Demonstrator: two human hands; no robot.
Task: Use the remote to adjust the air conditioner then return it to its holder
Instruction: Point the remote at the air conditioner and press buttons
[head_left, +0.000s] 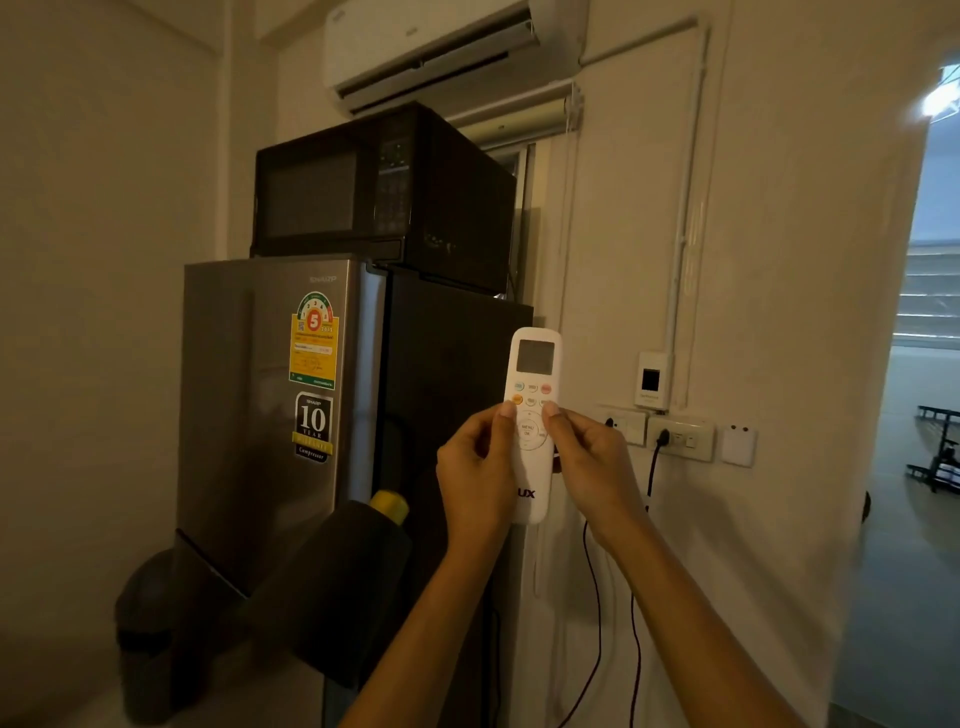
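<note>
Both hands are closed around the remote (532, 415), which stands upright at centre frame, screen end up. The left hand (475, 467) wraps the left edge of the lower body, its thumb resting at the upper left of the round menu pad. The right hand (592, 462) clasps the right edge, its thumb at the pad's upper right, just below the row of small buttons. The display appears blank or unlit; no reading can be made out.

Recommended procedure: keep one hand as the support and press with a single thumb only, to avoid double inputs. Tilt the top end toward the air conditioner (452, 47) at upper centre, above the microwave (379, 187) and refrigerator (270, 415). The holder cannot be identified with certainty.
</note>
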